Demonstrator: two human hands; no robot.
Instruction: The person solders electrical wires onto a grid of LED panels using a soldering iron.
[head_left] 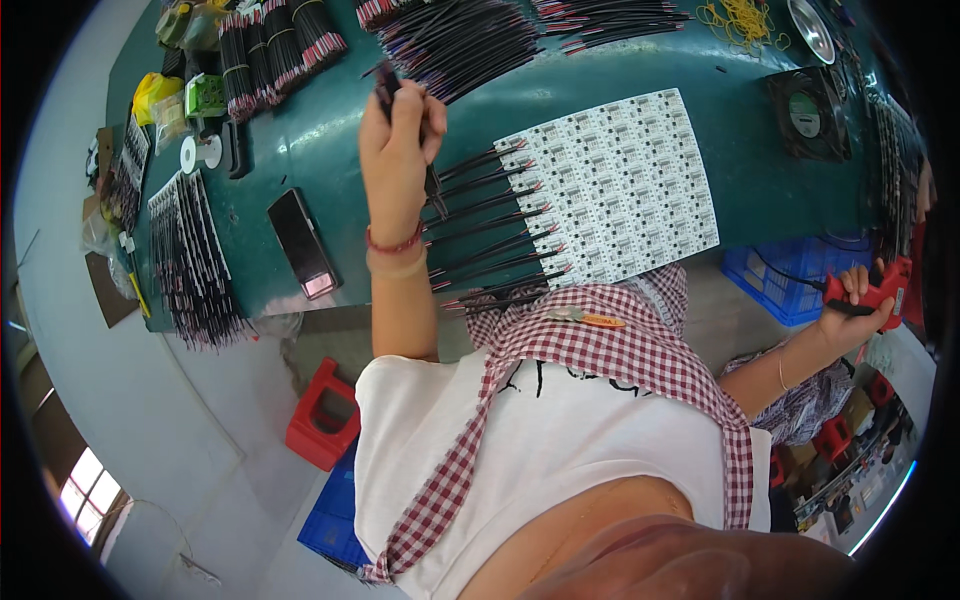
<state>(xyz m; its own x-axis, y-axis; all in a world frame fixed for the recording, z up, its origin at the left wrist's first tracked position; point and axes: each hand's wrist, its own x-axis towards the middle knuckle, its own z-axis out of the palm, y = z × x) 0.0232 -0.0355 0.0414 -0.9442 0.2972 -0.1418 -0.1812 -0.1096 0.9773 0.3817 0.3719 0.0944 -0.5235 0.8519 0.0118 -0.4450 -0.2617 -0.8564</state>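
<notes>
My left hand (405, 130) is closed around a few short black wires (386, 88); their ends stick out above and below the fist. It is above the table, left of a white sheet of circuit boards (620, 190). Along the sheet's left edge lies a row of black wires (480, 225) with reddish ends, reaching the boards. At the far right, beyond the table's front edge, my right hand (858, 292) grips a red soldering gun (893, 290) with a black trigger. Whether its tip touches anything cannot be made out.
Loose black wires (465, 45) and tied wire bundles (285, 55) cover the table's back. A phone (300, 245), a solder spool (200, 152) and finished-looking wired strips (190, 260) lie left. A black fan (810, 115) and metal dish (811, 30) are right; a blue crate (770, 290) is below.
</notes>
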